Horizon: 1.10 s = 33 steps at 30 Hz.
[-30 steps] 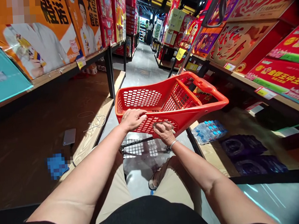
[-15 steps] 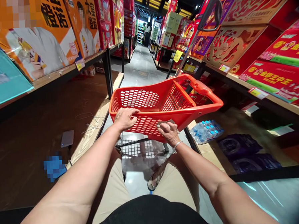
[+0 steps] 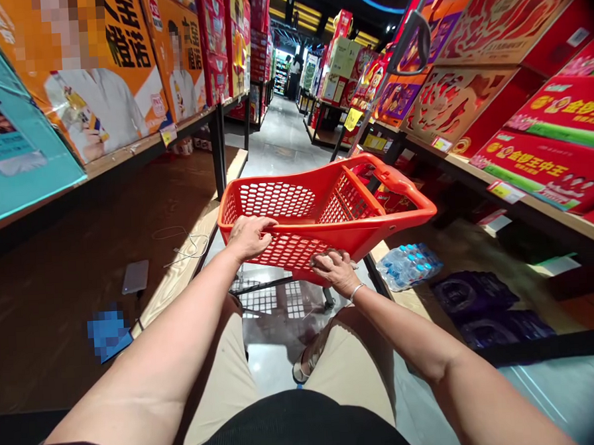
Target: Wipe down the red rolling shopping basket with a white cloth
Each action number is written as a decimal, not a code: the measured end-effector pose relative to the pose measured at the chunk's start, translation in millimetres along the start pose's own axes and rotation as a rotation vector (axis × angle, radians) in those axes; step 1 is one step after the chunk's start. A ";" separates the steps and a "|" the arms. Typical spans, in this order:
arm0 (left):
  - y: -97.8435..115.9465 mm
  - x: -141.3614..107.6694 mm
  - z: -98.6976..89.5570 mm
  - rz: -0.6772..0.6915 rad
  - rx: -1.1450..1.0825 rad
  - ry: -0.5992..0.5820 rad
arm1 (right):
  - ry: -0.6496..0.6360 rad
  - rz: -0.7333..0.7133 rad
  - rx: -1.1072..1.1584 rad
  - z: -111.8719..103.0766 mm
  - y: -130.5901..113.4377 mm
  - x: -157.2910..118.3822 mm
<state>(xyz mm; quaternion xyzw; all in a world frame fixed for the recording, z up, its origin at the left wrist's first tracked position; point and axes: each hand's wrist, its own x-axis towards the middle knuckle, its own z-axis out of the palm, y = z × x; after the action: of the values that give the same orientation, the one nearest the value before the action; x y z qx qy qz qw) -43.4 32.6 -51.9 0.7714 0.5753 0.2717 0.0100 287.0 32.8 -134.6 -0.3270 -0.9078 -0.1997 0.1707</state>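
Observation:
A red plastic shopping cart (image 3: 347,232) with perforated sides stands crosswise in front of me, its handle toward the right. My left hand (image 3: 249,237) is closed over the near top rim at the cart's left part. Lower on the near side wall, my right hand (image 3: 337,270) presses a greyish-brown cloth (image 3: 320,259) against the mesh, fingers bent over it. Most of the cloth is hidden under that hand. No goods show inside the basket.
Shelves of boxed goods line both sides, with orange boxes (image 3: 105,80) left and red boxes (image 3: 537,163) right. Bottled water (image 3: 409,266) lies on the lower right shelf, a white device (image 3: 135,277) on the lower left. People stand far down the aisle.
My right hand has shifted slightly down on the cart's side with the cloth, its fingers less curled. My left hand stays on the rim. The view has tilted slightly.

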 end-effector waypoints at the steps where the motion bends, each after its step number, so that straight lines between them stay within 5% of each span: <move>1: -1.3 -0.2 -0.1 0.001 -0.001 0.002 | 0.017 -0.009 -0.014 -7.3 0.2 4.2; 8: -12.6 -4.9 -5.2 -0.022 -0.023 0.047 | 0.381 0.272 -0.128 -90.9 18.8 46.7; 12: -8.5 -9.0 -8.9 0.011 0.008 0.007 | 0.197 0.362 -0.078 -93.6 -5.5 74.5; 17: -1.0 -10.1 -8.7 -0.004 0.027 0.012 | 0.024 0.276 0.029 -78.3 -62.3 130.7; 21: -6.7 -9.2 -10.0 -0.032 0.006 0.045 | -0.068 0.166 0.033 -89.0 -64.9 158.9; 25: -19.0 -9.4 -15.0 -0.064 -0.044 0.072 | -0.083 0.165 -0.023 -122.0 -22.1 135.8; 29: -19.7 -10.8 -17.6 -0.076 -0.073 0.078 | 0.072 0.355 -0.120 -152.3 19.1 90.0; 33: -0.1 -10.9 -11.8 -0.070 -0.056 0.155 | 0.267 0.502 -0.143 -132.2 17.2 73.3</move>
<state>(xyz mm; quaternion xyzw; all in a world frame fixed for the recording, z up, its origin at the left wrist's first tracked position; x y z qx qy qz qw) -50.6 19.4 -46.3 0.7269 0.5932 0.3460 -0.0037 268.8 20.8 16.0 -0.5233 -0.7517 -0.2557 0.3094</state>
